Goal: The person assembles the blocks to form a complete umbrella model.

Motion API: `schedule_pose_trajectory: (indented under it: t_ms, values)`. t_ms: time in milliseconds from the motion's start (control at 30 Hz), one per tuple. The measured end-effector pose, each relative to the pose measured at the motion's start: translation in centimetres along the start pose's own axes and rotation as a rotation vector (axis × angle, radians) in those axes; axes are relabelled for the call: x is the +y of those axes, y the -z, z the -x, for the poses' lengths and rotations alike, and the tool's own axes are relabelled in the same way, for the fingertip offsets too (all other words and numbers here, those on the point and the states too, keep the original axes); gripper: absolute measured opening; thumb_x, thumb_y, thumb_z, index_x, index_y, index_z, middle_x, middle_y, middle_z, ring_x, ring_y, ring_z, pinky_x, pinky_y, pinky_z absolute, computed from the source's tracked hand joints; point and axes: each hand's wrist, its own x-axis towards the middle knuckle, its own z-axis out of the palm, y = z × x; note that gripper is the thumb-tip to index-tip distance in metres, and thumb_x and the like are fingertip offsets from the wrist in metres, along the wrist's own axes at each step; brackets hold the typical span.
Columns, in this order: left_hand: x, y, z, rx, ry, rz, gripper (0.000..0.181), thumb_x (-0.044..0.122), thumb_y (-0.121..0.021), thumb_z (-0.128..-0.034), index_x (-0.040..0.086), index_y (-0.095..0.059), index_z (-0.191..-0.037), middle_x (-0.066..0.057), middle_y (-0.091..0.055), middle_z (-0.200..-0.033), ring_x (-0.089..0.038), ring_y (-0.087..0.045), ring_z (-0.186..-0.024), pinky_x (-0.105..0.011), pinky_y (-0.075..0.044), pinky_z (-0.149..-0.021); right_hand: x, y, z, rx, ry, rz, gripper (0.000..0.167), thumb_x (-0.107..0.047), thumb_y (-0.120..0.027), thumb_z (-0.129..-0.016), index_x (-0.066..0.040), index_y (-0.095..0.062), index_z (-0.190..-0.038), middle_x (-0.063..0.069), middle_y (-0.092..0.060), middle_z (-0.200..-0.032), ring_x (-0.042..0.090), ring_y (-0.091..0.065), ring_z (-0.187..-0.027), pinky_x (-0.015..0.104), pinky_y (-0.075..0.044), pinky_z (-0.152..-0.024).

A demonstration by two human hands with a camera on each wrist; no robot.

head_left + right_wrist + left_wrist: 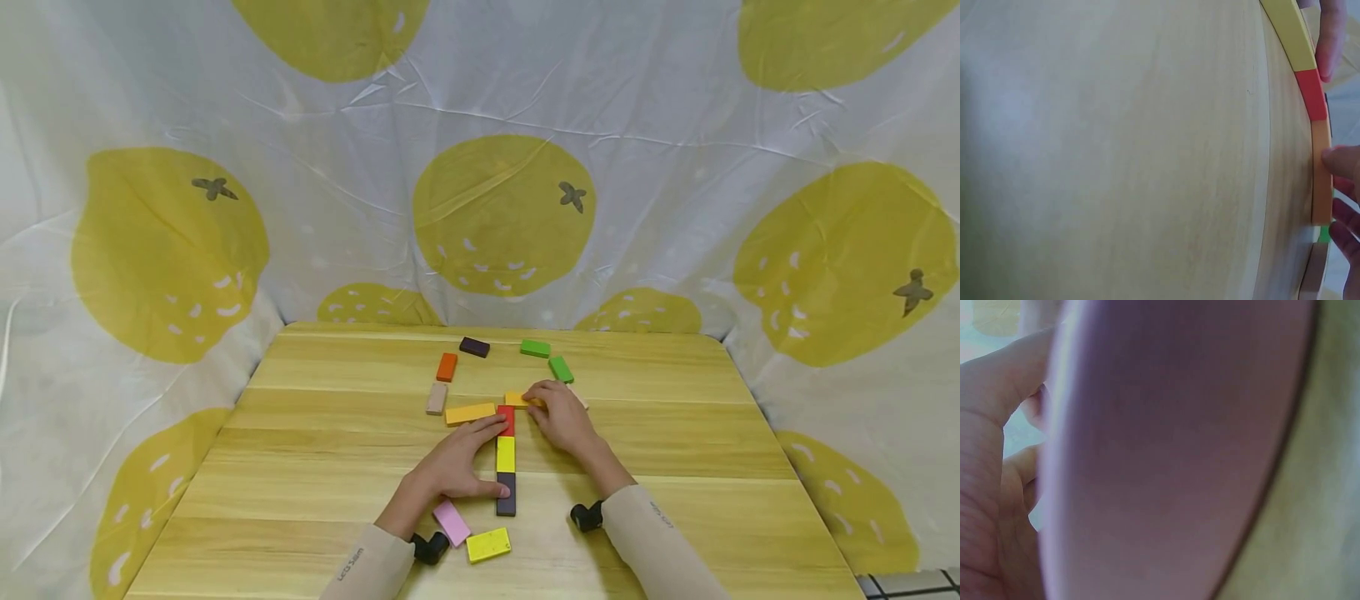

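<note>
A column of flat blocks runs down the table: red (508, 427), yellow (506, 455) and dark purple (507, 503), end to end. My left hand (456, 463) lies spread along its left side, fingertips touching the red block and thumb on the dark one. My right hand (567, 423) pinches an orange block (513, 399) lying at the column's far end, pointing right. In the right wrist view, the thumb presses this orange block (1320, 187) beside the red one. Another orange block (470, 414) extends left from near the red block.
Beyond the hands, beige (437, 399), orange-red (447, 367), black (474, 347) and green (536, 348) blocks form a loose arc. Another green block (561, 369) and a partly hidden beige one (579, 398) lie right. Pink (452, 523) and yellow (489, 545) blocks lie near the left wrist.
</note>
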Motion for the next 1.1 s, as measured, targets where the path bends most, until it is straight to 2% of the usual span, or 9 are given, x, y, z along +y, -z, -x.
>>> schedule_pose_trajectory:
  t_ms: [200, 367, 500, 633, 867, 1100]
  values:
    - [0.0, 0.0, 0.0, -0.001, 0.004, 0.002, 0.103, 0.072, -0.076, -0.0773, 0.027, -0.036, -0.161, 0.011, -0.029, -0.169, -0.022, -0.032, -0.155, -0.05, -0.036, -0.122, -0.1, 0.1, 0.1, -0.016, -0.005, 0.019, 0.023, -0.019, -0.076, -0.094, -0.011, -0.075, -0.116, 0.007, -0.07, -0.125, 0.03, -0.061, -0.121, 0.049, -0.049, -0.108]
    - [0.1, 0.1, 0.0, -0.004, 0.011, 0.008, 0.103, 0.072, -0.076, -0.0772, 0.027, -0.036, -0.161, 0.012, -0.029, -0.169, -0.022, -0.032, -0.155, -0.05, -0.036, -0.122, -0.4, 0.5, 0.5, -0.033, -0.046, 0.017, 0.038, -0.032, -0.074, -0.096, -0.013, -0.07, -0.127, 0.006, -0.065, -0.135, 0.028, -0.058, -0.13, 0.048, -0.047, -0.112]
    - [0.2, 0.1, 0.0, -0.004, 0.009, 0.01, 0.102, 0.07, -0.076, -0.0775, 0.027, -0.037, -0.161, 0.012, -0.028, -0.169, -0.023, -0.032, -0.155, -0.051, -0.036, -0.122, -0.8, 1.0, 1.4, -0.092, -0.06, -0.014, 0.051, -0.043, -0.074, -0.094, -0.014, -0.065, -0.136, 0.006, -0.059, -0.144, 0.029, -0.053, -0.137, 0.051, -0.045, -0.114]
    - [0.2, 0.0, -0.1, 0.002, -0.009, 0.001, 0.102, 0.07, -0.076, -0.0778, 0.025, -0.038, -0.161, 0.011, -0.029, -0.169, -0.024, -0.033, -0.154, -0.051, -0.037, -0.121, -1.2, 1.3, 2.6, -0.158, -0.042, -0.003, 0.067, -0.054, -0.071, -0.091, -0.015, -0.059, -0.144, 0.006, -0.054, -0.151, 0.03, -0.048, -0.143, 0.053, -0.042, -0.117]
    - [0.1, 0.1, 0.0, 0.008, -0.022, -0.014, 0.104, 0.073, -0.075, -0.0777, 0.023, -0.038, -0.161, 0.009, -0.029, -0.169, -0.025, -0.034, -0.154, -0.052, -0.037, -0.121, -2.0, 1.3, 4.0, -0.225, 0.02, 0.046, 0.094, -0.074, -0.067, -0.084, -0.013, -0.048, -0.154, 0.005, -0.046, -0.158, 0.028, -0.04, -0.148, 0.053, -0.035, -0.121]
    - [0.0, 0.1, 0.0, 0.002, -0.02, -0.022, 0.104, 0.071, -0.076, -0.0784, 0.024, -0.035, -0.162, 0.009, -0.028, -0.17, -0.024, -0.033, -0.155, -0.051, -0.036, -0.122, -2.5, 0.8, 4.4, -0.256, 0.051, 0.062, 0.106, -0.078, -0.067, -0.081, -0.012, -0.039, -0.159, 0.007, -0.036, -0.166, 0.031, -0.027, -0.157, 0.056, -0.031, -0.123]
